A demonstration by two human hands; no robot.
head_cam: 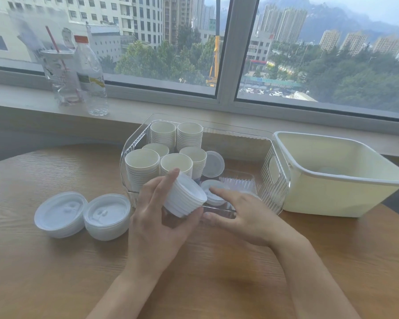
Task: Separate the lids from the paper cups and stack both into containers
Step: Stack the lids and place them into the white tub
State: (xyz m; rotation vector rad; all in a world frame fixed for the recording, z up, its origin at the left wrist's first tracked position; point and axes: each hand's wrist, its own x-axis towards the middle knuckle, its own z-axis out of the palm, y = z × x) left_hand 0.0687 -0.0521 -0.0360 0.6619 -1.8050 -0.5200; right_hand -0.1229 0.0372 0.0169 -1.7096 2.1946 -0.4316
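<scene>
Beyond the big window (pixel 217 42) lay a hazy city of pale tower blocks, green treetops, a yellow crane and a misty hill. Its grey frame ran down the middle, and a light sill (pixel 171 111) stretched along under the glass. I sat at a round wooden table (pixel 55 272) with a fine pale grain, its curved edge showing at the far left.

At the right of the table stood a cream plastic tub (pixel 346 194), its near corner touching the clear ribbed bin (pixel 272 187) beside it. That bin sat in the middle, right in front of me, and held the paper cups (pixel 143 166) nested upright in several stacks, filling its left half. A clear lid (pixel 213 164) leaned against the rightmost cups, and another lid (pixel 213 192) lay lower in the bin near my fingers.

On the sill at the left stood a clear water bottle (pixel 90 74) with an orange cap, and just beside it a clear drink cup (pixel 60 77) with a red straw.

My left hand (pixel 157 222) gripped a stack of white lids (pixel 184 196), tilted on its side, thumb underneath and fingers laid over the top, right at the bin's near wall. My right hand (pixel 244 215) was spread and relaxed, fingers stretched toward that stack and holding nothing.

On the table to the left sat two more lid piles (pixel 83 215), side by side and touching.
</scene>
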